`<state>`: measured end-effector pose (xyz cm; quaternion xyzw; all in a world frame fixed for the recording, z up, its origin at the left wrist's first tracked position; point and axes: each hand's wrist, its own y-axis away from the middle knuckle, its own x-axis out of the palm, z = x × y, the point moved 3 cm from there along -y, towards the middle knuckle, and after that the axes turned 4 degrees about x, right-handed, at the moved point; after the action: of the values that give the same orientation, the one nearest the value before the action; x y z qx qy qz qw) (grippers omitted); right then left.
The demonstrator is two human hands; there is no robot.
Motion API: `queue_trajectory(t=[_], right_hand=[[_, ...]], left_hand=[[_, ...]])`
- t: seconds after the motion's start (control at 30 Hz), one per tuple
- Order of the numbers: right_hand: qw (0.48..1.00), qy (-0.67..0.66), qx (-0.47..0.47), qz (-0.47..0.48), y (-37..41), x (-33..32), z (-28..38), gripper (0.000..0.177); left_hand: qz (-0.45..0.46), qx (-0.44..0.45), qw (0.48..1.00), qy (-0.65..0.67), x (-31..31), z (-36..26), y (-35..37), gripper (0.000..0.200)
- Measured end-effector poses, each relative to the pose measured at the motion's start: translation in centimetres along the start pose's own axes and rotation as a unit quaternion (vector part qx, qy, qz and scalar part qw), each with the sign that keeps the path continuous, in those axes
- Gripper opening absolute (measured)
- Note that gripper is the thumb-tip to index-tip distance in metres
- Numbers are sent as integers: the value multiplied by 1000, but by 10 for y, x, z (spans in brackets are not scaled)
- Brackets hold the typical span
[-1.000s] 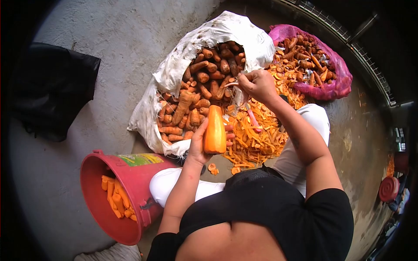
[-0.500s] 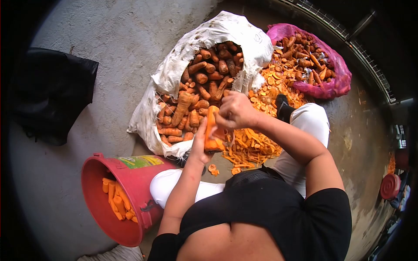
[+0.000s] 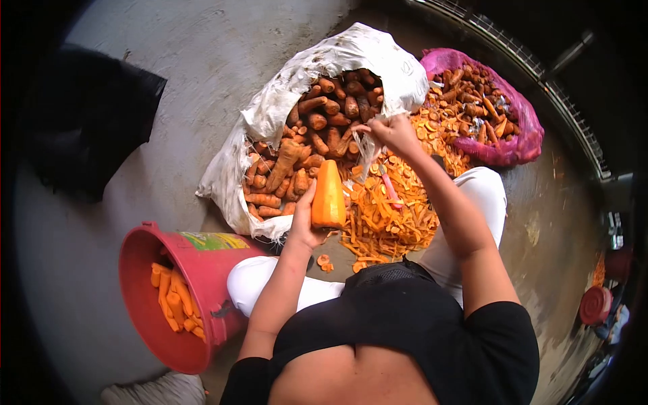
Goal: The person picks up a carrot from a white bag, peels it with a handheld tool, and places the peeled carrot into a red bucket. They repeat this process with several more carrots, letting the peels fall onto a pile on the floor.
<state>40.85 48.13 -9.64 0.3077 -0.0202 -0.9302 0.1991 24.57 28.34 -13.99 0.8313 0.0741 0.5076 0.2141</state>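
Observation:
My left hand [image 3: 308, 217] is wrapped round a thick peeled carrot [image 3: 329, 197], its narrow end pointing up and its surface smooth bright orange. Further up and to the right, the fingers of my right hand [image 3: 391, 131] pinch a thin whitish strip of plastic [image 3: 366, 150] by the mouth of the white sack [image 3: 229, 172]. Unpeeled carrots [image 3: 317, 121] fill that sack. Below my right hand, a tool with a pink handle [image 3: 390, 187] lies on the heap of carrot peelings [image 3: 385, 229]; the heap partly covers it.
A red bucket [image 3: 223, 270] lies tilted at my left with peeled carrots [image 3: 177, 297] inside. Beyond the peelings stands a pink sack [image 3: 530, 131] of carrots and scraps. Black cloth or plastic [image 3: 94, 121] is at the left, and a red lid [image 3: 596, 305] far right.
My right hand has moved up and away from the carrot and now pinches the plastic strip. The carrot has turned to show a peeled face. The pink-handled tool now shows on the peelings.

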Motion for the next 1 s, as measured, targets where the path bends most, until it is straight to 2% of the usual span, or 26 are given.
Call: queue_trajectory(t=[0.13, 0.17, 0.2, 0.27, 0.3, 0.4, 0.43, 0.53, 0.6, 0.67, 0.7, 0.73, 0.83, 0.93, 0.97, 1.0], right_hand=[[988, -78, -92, 96, 45, 25, 22, 43], [988, -47, -130, 75, 58, 28, 27, 44], [981, -18, -179, 76, 69, 30, 34, 41], [929, 75, -360, -34, 94, 33, 52, 37], [910, 86, -402, -53, 104, 33, 62, 32], [879, 135, -454, -55, 121, 45, 79, 31], [874, 139, -463, -58, 122, 46, 81, 31], [858, 144, -487, -70, 115, 49, 85, 32], [860, 147, -476, -110, 98, 50, 79, 32], [894, 154, -379, -182, 52, 34, 52, 26], [901, 229, -304, -206, 33, 21, 49, 28], [899, 301, -224, -227, 19, 8, 43, 31], [876, 348, -168, -290, 3, -10, 17, 47], [950, 261, -28, -170, 22, -5, 5, 48], [955, 190, -75, -213, 17, 6, -20, 50], [992, 58, -7, -115, 27, 11, -28, 46]], left_hand=[[29, 5, 999, 26, 19, -9, 14, 43], [0, 19, 999, 39, 27, -9, 17, 43], [9, 21, 999, 32, 27, -9, 18, 42], [26, 20, 999, 15, 25, -8, 18, 42], [60, 8, 998, 11, 22, -8, 18, 42], [4, 27, 999, -27, 13, -3, 17, 41], [48, 15, 999, -12, 10, -1, 16, 40], [-6, 27, 999, -29, 12, -2, 30, 40], [-2, 39, 998, -52, 14, -7, 41, 41], [30, 41, 996, -71, 17, -8, 53, 42], [44, 47, 995, -76, 12, -5, 55, 43], [42, 46, 995, -76, 10, -3, 60, 43], [18, 46, 997, -63, 2, -2, 65, 44], [-23, 57, 998, -5, -7, 1, 59, 44], [-21, 64, 998, 17, -5, -1, 57, 44], [-20, 70, 997, 38, -3, -3, 57, 43]])
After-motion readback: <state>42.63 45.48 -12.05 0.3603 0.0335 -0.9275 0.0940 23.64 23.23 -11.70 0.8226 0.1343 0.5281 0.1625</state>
